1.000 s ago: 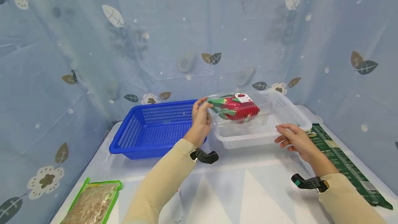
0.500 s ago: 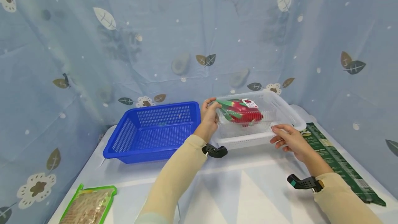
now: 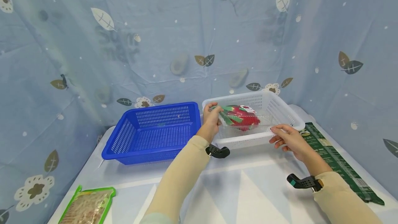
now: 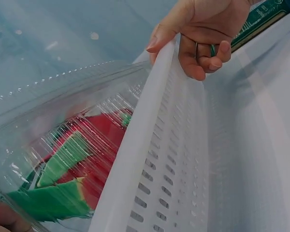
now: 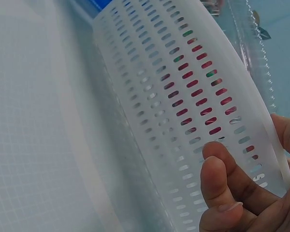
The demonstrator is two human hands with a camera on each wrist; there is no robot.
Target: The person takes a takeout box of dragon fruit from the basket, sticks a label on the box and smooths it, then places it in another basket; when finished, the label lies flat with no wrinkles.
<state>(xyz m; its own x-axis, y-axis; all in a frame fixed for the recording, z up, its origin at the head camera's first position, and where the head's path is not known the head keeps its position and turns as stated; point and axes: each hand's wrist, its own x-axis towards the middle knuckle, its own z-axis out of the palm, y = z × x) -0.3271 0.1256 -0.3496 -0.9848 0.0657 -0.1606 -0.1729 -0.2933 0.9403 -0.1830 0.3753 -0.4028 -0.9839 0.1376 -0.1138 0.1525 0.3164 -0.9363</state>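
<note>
My left hand [image 3: 212,122] grips the left end of a clear plastic clamshell box [image 4: 19,159], down inside the white basket [image 3: 242,139]. A red dragon fruit [image 3: 244,118] with green scales shows through the box, and a white label sits on top. With thumb and fingers, my right hand [image 3: 290,141] pinches the basket's near rim towards its right corner. In the right wrist view its thumb is on the inner side and the curled fingers are against the slotted outer wall [image 5: 183,96]. Only part of the left hand's fingers [image 4: 7,217] shows in the left wrist view.
A blue plastic basket [image 3: 152,134] stands just left of the white one. A green-edged bag of brownish food [image 3: 88,206] lies at the table's front left. Along the right edge lies a long dark green packet [image 3: 339,161]. A patterned blue curtain [image 3: 155,37] surrounds the table.
My left hand has lowered the clamshell box with the dragon fruit from above the white basket's rim down into it. The right hand has stayed on the rim. The head view has shifted slightly.
</note>
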